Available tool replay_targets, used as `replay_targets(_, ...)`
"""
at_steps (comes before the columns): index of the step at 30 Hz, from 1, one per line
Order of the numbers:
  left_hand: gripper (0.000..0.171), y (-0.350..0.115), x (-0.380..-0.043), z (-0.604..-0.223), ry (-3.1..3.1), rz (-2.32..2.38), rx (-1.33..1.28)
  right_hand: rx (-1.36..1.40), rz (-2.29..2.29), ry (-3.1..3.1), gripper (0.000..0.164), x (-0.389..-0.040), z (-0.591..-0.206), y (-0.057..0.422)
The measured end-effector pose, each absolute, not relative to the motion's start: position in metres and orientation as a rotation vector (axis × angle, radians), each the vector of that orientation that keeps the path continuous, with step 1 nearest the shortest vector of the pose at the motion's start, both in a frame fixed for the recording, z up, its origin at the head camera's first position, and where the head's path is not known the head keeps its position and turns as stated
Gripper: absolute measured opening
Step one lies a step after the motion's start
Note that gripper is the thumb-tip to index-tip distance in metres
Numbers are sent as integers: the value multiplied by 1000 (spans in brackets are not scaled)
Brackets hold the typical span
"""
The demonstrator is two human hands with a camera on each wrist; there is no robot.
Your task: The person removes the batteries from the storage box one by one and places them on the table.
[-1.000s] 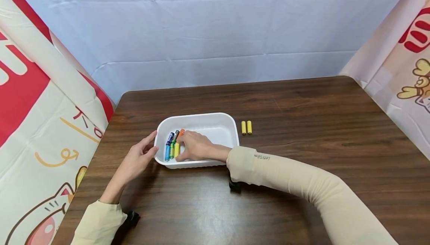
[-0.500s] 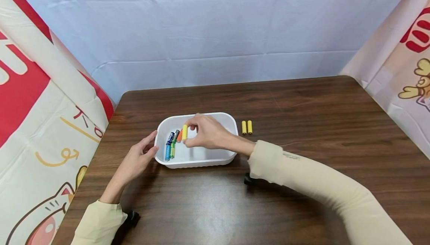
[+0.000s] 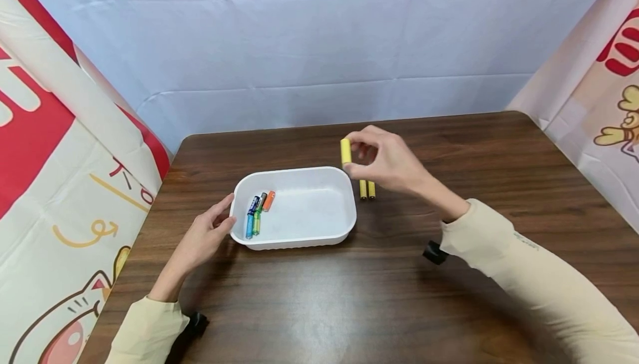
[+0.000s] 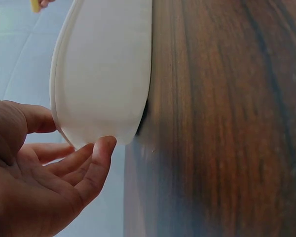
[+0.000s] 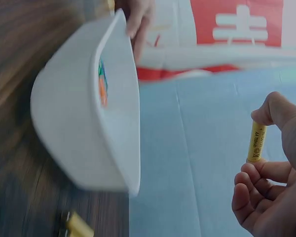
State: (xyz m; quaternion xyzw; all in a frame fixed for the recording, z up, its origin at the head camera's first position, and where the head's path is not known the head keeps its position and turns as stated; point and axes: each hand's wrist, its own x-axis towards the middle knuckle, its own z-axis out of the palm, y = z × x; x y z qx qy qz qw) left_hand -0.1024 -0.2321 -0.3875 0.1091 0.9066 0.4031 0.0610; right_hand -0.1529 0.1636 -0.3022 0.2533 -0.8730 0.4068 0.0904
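Observation:
My right hand (image 3: 386, 158) pinches a yellow battery (image 3: 345, 153) between thumb and fingertip, raised over the far right corner of a white plastic tray (image 3: 294, 243). Printing shows on the battery (image 5: 257, 142) in the right wrist view. My left hand (image 3: 202, 239) touches the tray's left end; in the left wrist view its bent fingers rest on the rim and outer wall. Inside the tray, at the left, lie a dark blue battery (image 3: 253, 204), a light blue battery (image 3: 249, 226), a green battery (image 3: 257, 223), a black-ended battery (image 3: 263, 200) and an orange battery (image 3: 269, 201).
Two yellow batteries (image 3: 366, 190) stand side by side to the right of the tray, partly under my right hand. The brown wooden table (image 3: 299, 303) reaches back to a pale cloth backdrop (image 3: 319, 47). Printed cloths hang on both sides.
My right hand has taken a yellow battery from the left part of the tray, lifted it and carried it right and away from me. The left hand has stayed at the tray's left end.

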Motion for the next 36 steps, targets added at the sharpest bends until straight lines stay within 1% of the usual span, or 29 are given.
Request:
replay_targets(4,58,-232,-102,-387,2741,1218,329,663,1148,-2601,28,-158,-314,191)
replay_targets(9,58,-231,-101,-386,2735,1213,319,585,1074,-2648,30,-163,-340,219)
replay_targets(15,58,-230,-101,-385,2740,1206,311,568,1022,-2697,31,-168,-374,241)
replay_targets(18,58,-231,-101,-385,2741,1207,312,574,994,-2741,31,-171,-388,246)
replay_targets(24,58,-230,-101,-385,2739,1208,311,580,891,-2878,40,-174,-406,248)
replay_targets(36,58,-231,-101,-387,2739,1209,308,584,767,-2986,45,-176,-418,244)
